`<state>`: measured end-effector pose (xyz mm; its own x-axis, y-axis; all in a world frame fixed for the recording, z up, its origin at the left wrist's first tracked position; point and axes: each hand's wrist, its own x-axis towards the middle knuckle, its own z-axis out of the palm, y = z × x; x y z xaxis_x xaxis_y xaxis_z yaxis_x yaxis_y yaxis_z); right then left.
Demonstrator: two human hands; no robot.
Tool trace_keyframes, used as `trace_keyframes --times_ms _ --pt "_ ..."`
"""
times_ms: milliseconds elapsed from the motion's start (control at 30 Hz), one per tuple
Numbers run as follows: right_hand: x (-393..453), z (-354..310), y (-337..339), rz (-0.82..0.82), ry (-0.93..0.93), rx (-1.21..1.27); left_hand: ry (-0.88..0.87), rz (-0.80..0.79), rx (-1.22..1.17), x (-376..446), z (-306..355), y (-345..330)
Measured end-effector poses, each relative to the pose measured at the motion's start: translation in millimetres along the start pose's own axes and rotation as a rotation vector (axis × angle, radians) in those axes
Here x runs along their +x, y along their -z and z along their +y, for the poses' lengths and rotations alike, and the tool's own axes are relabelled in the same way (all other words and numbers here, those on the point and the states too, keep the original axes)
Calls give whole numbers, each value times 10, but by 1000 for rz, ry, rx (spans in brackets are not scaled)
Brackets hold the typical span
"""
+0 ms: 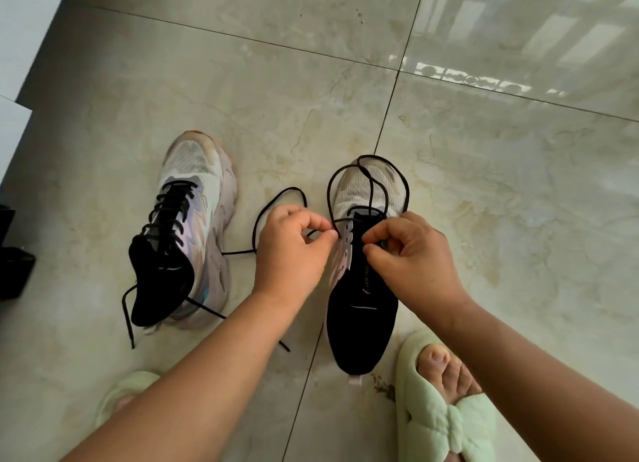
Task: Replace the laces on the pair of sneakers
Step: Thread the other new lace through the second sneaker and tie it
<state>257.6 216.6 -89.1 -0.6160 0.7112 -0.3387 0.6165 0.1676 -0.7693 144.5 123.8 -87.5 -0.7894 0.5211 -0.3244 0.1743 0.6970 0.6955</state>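
Left hand (290, 250) and right hand (411, 254) each pinch the thin black lace (370, 185) over the white-and-black mesh sneaker (363, 288) directly beneath them; laced matching sneaker (186, 226) left of the left hand.

Bare tile floor (345, 64) fills the upper half of the frame and the whole right side, open for a hand to pass. At centre left the laced sneaker (188, 226) blocks the way, its loose lace ends trailing toward the bottom. The gap between it and the second sneaker (363, 306) at centre is crossed by a black lace (276, 199) looping over the floor. Both hands (290, 250) (411, 254) crowd that shoe's eyelets. Green slippers (432, 409) close off the lower edge; a dark object (14, 264) sits at far left.
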Motion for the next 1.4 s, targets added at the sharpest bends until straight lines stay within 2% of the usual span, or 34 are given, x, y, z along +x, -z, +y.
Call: trace_keyframes --times_ms 100,267,367,467,600,767,867,933,1067,1300,1400 --pt "-13 0 6 14 -7 9 22 -73 14 20 8 7" --pt "-41 1 17 21 13 8 -62 -62 20 -15 -23 70" --pt "-41 11 32 -9 28 19 38 -95 -60 -23 4 22" --pt "-68 30 49 -7 0 98 153 -63 -138 23 60 -41" --pt "-92 66 26 67 -102 184 39 35 -108 47 187 -76" --pt "-83 80 16 57 -143 204 133 -124 -899 45 393 -78" --pt "-79 80 18 44 -130 189 213 -63 -1084 97 434 -18" --pt "-76 80 18 44 -124 178 193 -10 -1035 105 403 -4" --pt "-75 73 16 43 -117 174 140 -5 -861 44 327 -32" --pt "-67 98 3 30 -109 171 64 106 -1016 155 375 18" --pt "-65 104 0 23 -108 160 -19 65 -1012 227 378 96"
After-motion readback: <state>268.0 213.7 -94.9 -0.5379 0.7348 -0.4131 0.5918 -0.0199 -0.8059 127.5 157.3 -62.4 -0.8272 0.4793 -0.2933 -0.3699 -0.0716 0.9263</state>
